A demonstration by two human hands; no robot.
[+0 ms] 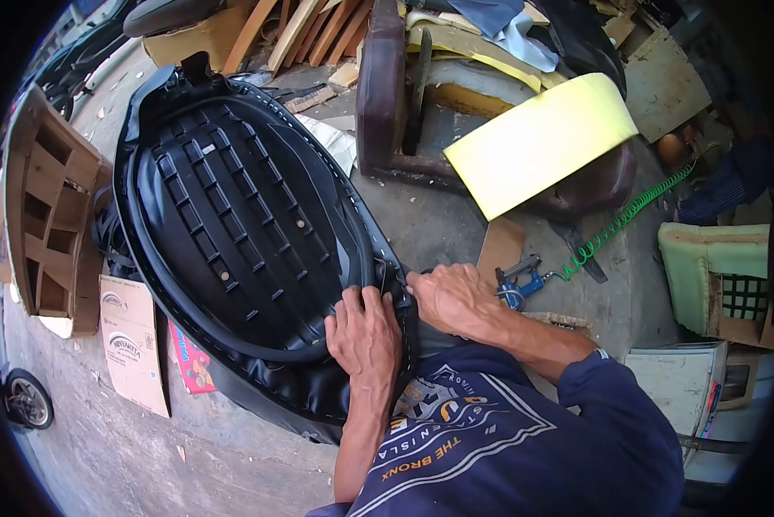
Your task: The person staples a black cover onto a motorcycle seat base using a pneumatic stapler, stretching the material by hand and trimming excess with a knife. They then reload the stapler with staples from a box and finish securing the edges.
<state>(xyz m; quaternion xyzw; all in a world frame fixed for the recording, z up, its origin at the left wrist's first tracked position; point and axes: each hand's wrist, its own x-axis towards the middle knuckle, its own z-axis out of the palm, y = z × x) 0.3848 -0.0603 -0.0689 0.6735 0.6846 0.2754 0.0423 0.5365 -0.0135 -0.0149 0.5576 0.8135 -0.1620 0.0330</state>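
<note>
An upturned motorcycle seat (232, 224) shows its ribbed black plastic base. Black cover material is folded over its rim, with a line of staples along the edge. My left hand (364, 336) bends its fingers over the seat's near rim, pressing the folded cover. Just right of it, my right hand (452, 297) is closed on the cover's edge at the outer side; its fingertips are partly hidden. Right of that hand, a blue staple gun (518, 289) lies on the floor, joined to a green coiled hose (615, 226).
A worn brown armchair frame (383, 95) stands ahead, with a yellow foam block (542, 142) on it. To the left are a wooden frame (55, 215) and a flattened cardboard box (133, 345). A pale green padded piece (684, 276) is at the right; wood strips (305, 34) lie behind.
</note>
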